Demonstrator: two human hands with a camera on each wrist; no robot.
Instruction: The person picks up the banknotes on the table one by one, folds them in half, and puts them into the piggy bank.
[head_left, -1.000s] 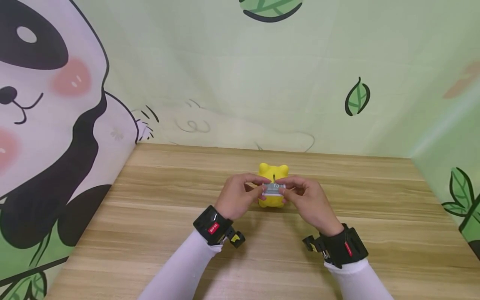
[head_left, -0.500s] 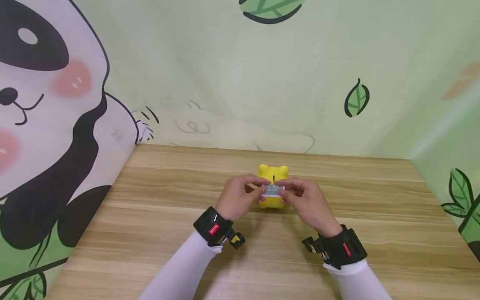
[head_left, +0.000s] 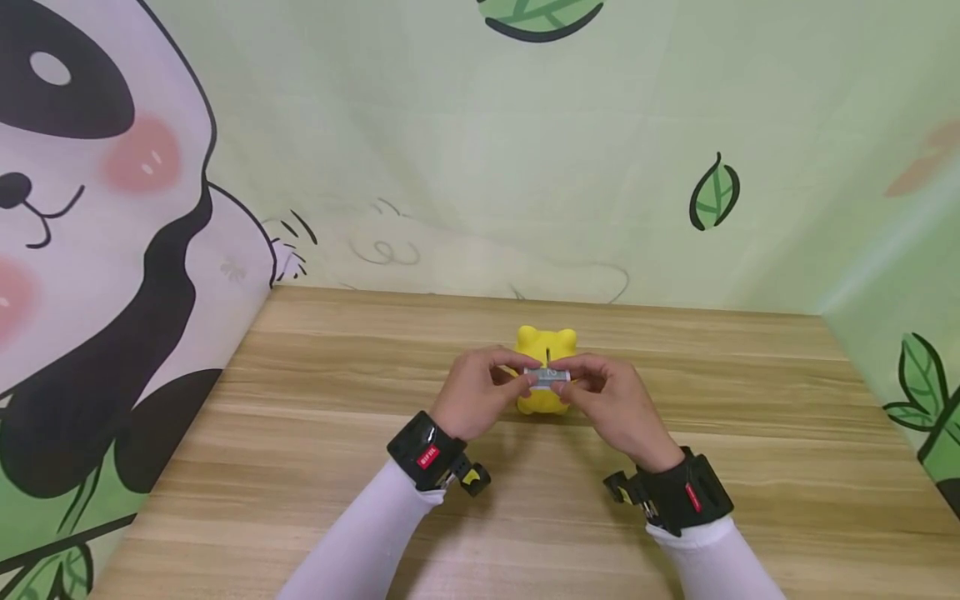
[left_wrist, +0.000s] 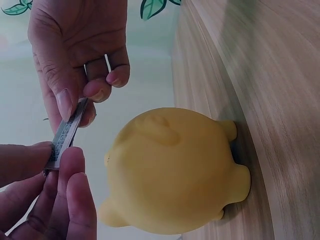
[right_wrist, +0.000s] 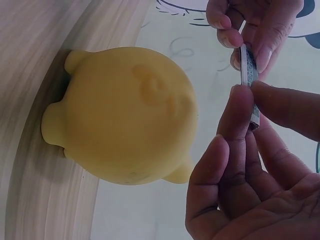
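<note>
Between both hands, just in front of and above the yellow piggy bank (head_left: 555, 343), is a small folded banknote (head_left: 549, 375). My left hand (head_left: 472, 392) pinches its left end between thumb and fingers. The thumb and fingers of my right hand (head_left: 618, 408) pinch the other end. Seen in the left wrist view, the folded banknote (left_wrist: 66, 136) forms a narrow strip with a printed pattern and a pale edge. The piggy bank (right_wrist: 132, 115) stands upright on its feet, apart from the fingers in the right wrist view. Its dark coin slot shows on top in the head view.
A wood-grain table (head_left: 315, 433) lies under the forearms. Behind it hangs a pale green backdrop (head_left: 450, 150) with leaf drawings, and a large panda print (head_left: 97, 208) covers the left side. Each wrist wears a black camera strap.
The banknote now shows as a narrower strip in the head view, and the thumbs have shifted slightly on it. Both hands and the piggy bank stay in nearly the same place.
</note>
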